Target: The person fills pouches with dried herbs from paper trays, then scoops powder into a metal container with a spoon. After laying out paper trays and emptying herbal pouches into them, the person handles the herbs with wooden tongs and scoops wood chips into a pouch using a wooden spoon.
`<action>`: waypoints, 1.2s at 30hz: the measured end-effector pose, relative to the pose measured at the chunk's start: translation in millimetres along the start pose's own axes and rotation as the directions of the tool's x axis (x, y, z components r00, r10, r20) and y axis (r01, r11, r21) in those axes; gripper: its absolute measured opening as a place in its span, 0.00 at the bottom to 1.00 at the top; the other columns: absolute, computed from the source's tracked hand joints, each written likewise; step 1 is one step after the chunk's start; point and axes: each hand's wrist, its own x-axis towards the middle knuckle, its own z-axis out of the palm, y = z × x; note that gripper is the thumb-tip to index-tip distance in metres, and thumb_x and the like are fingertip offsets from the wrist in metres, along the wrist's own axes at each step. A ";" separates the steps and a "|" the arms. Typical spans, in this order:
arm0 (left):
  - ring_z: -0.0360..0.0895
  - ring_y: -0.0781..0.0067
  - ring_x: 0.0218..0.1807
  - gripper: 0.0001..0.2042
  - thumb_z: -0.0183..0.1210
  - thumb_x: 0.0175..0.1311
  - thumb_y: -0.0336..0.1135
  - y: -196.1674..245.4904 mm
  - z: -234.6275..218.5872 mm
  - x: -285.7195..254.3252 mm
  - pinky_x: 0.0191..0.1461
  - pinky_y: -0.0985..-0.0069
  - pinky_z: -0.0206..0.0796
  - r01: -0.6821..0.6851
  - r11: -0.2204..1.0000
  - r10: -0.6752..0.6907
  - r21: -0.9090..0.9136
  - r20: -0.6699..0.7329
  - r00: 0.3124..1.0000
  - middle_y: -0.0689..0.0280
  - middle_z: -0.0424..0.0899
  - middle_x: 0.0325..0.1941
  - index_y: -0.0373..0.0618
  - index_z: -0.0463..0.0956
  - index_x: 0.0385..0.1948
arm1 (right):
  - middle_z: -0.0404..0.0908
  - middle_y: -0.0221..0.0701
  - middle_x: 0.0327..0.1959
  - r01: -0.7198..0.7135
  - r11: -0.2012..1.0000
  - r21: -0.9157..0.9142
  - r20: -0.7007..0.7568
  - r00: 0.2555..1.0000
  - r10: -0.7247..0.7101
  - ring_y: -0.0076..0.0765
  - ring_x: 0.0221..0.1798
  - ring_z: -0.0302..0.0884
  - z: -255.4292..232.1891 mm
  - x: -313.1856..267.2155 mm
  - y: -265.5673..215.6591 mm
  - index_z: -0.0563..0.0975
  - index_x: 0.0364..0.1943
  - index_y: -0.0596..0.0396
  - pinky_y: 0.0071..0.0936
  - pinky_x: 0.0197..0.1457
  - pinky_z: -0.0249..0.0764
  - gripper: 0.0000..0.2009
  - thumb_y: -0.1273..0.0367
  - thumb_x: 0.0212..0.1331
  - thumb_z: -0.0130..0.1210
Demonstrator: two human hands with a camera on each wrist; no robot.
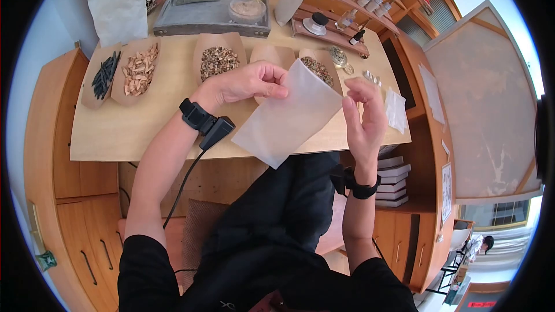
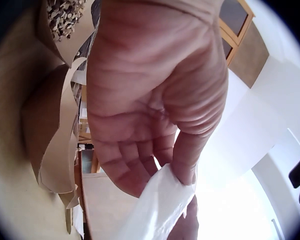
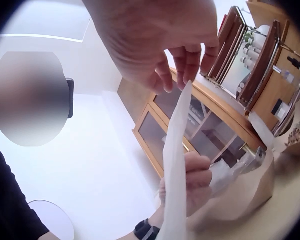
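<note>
A translucent white pouch hangs tilted above the table's front edge in the head view. The left hand pinches its upper left edge between thumb and curled fingers; in the left wrist view the thumb of that hand presses on the white pouch. At the pouch's right corner is the right hand, fingers bent and thumb raised. In the right wrist view the fingertips of the right hand meet the top corner of the pouch, seen nearly edge-on; whether they grip it is unclear.
Paper trays of dark sticks, pale slices and chopped pieces stand on the table. Behind are a grey tray and a tiered rack with bottles. A small white bag lies at the right.
</note>
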 end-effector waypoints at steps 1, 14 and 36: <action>0.73 0.89 0.39 0.09 0.63 0.63 0.38 1.2 1.3 -0.7 0.44 0.85 0.64 0.009 1.000 -0.009 -0.001 0.023 1.000 0.77 0.80 0.35 0.44 0.80 0.38 | 0.79 0.37 0.45 0.000 1.000 -0.001 -0.002 1.000 0.000 0.32 0.42 0.76 -0.9 1.5 -0.6 0.78 0.44 0.59 0.26 0.46 0.72 0.11 0.79 0.56 0.58; 0.71 0.89 0.36 0.09 0.63 0.64 0.39 -6.1 8.2 3.9 0.42 0.84 0.63 0.123 0.992 -0.121 -0.004 0.139 0.983 0.77 0.78 0.33 0.45 0.77 0.34 | 0.80 0.33 0.44 -0.225 0.972 0.061 0.233 0.951 0.205 0.33 0.44 0.77 12.2 -4.8 1.0 0.79 0.39 0.57 0.28 0.48 0.71 0.08 0.74 0.55 0.63; 0.72 0.89 0.30 0.11 0.66 0.59 0.40 -8.1 9.2 2.5 0.35 0.86 0.64 0.130 0.984 -0.114 -0.119 0.135 0.984 0.76 0.78 0.29 0.45 0.76 0.31 | 0.79 0.26 0.27 -0.302 0.947 -0.110 0.274 0.907 0.321 0.19 0.25 0.67 18.3 -4.9 -6.1 0.79 0.33 0.58 0.19 0.28 0.64 0.06 0.73 0.54 0.65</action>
